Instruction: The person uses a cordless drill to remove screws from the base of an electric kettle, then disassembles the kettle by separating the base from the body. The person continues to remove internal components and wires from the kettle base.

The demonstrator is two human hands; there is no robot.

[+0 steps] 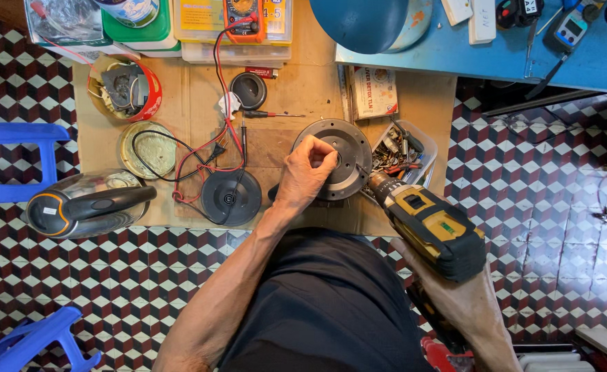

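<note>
One round grey base (345,155) is lying on the cardboard mat (282,89) and is pinched by the left hand (308,172). One yellow drill (431,224) is clenched in the right hand (472,296), its tip touching the base. Two blue stools (14,162) are seen nearby.

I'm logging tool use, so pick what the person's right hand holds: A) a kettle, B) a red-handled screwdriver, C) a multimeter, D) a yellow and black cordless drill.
D: the right hand grips the yellow and black cordless drill, its tip at the round grey base that the left hand steadies.
</note>
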